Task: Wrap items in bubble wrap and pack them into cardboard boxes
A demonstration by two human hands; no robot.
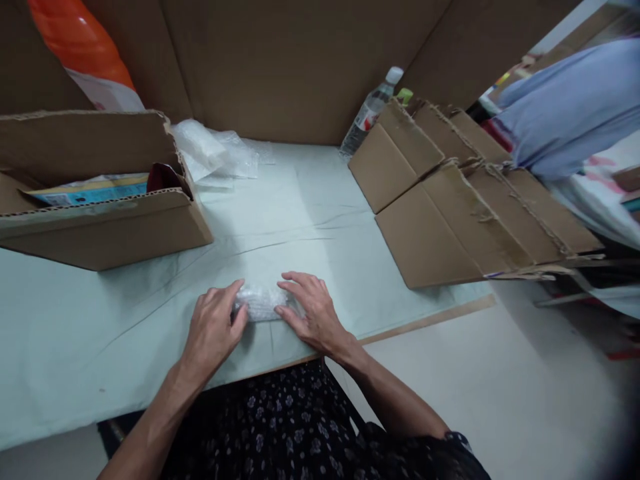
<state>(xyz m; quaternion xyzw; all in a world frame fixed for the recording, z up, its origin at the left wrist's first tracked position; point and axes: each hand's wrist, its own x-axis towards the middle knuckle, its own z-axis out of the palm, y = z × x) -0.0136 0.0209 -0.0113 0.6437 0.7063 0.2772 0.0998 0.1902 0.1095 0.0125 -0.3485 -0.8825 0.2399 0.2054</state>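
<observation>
A short roll of bubble wrap (261,304) lies on the pale green tablecloth (310,257) near the front edge. Whatever may be inside the roll cannot be made out. Around its left end curve the fingers and thumb of my left hand (214,320). My right hand (314,308) grips the other end, its thumb low on the near side and its fingers over the far side. Both hands rest close to the cloth, and the roll lies level between them.
An open cardboard box (150,227) with packets inside stands at the left. Loose bubble wrap (220,150) lies behind it. Divided cardboard boxes (440,233) stand at the right, beside a clear plastic bottle (370,110). An orange bottle (85,47) rises at the back left.
</observation>
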